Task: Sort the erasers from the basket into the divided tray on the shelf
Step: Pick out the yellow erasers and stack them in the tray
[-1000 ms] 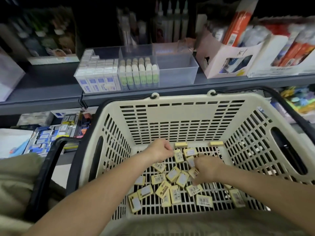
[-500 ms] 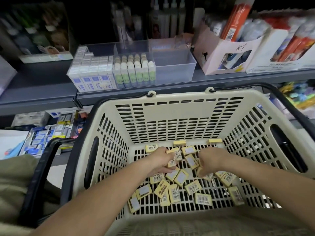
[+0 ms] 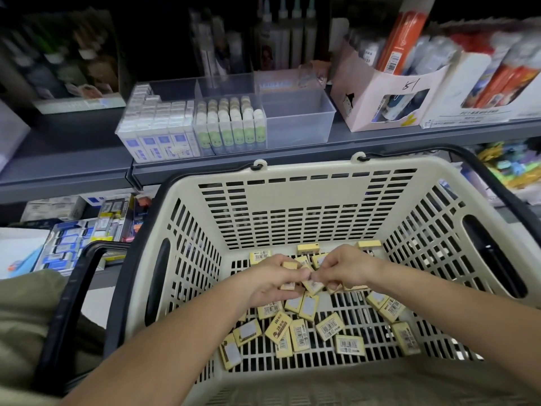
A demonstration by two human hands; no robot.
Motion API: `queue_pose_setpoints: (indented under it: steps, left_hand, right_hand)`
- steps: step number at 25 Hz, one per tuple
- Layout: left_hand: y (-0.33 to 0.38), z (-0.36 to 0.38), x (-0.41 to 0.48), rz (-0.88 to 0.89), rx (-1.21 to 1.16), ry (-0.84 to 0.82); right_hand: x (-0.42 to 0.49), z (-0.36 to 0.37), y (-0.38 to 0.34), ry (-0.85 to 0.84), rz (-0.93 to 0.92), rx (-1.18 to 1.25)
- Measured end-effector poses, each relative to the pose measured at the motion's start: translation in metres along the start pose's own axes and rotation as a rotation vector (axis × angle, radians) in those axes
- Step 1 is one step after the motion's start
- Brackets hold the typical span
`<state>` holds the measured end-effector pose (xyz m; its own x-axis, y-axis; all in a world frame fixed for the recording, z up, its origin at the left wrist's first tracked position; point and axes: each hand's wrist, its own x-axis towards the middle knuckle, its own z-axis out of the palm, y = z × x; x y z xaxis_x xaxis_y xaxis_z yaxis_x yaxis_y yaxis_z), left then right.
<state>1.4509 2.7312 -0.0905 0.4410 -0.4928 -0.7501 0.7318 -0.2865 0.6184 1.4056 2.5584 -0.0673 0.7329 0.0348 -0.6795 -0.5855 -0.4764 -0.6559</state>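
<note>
Deep inside a beige shopping basket (image 3: 307,200), a person's 2 bare hands meet over a scatter of yellow erasers (image 3: 329,329) that lie flat at every angle on the slotted floor. The left hand (image 3: 270,281) is curled round at least 2 of those erasers, while the right hand (image 3: 349,268) pinches a tilted eraser (image 3: 313,285) where the fingertips of both hands touch. Most of the loose stock lies nearer the person than either hand, and a few pieces rest against the far wall. The destination, a clear divided tray (image 3: 328,124) on the grey shelf (image 3: 73,159), sits above and straight ahead, beyond that far wall. Its left section is packed with white-and-blue erasers (image 3: 158,133) and its middle with green-and-white erasers (image 3: 231,127). The right compartment (image 3: 295,109) shows nothing inside, roughly in line with the meeting hands. Neither hand looks clearly nearer to it, so the lift up and forward over the rim probably falls to the loaded left.
</note>
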Motion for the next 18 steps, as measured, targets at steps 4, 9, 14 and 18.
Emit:
queue_pose_setpoints:
  steps: [4,9,14,18]
  left_hand:
    - [0.006,-0.001,-0.001,0.066,-0.07,0.03]
    - [0.008,-0.001,0.0,0.016,-0.014,0.088]
    - [0.014,-0.003,-0.002,0.0,-0.047,0.074]
    - [0.023,-0.001,-0.004,0.038,-0.12,0.068]
  right_hand:
    - [0.003,0.008,0.0,0.018,-0.018,0.243]
    - [0.013,0.005,0.007,0.108,-0.13,0.063]
    - [0.024,0.002,0.04,0.097,-0.08,-0.882]
    - [0.028,0.008,0.051,0.135,-0.163,-1.154]
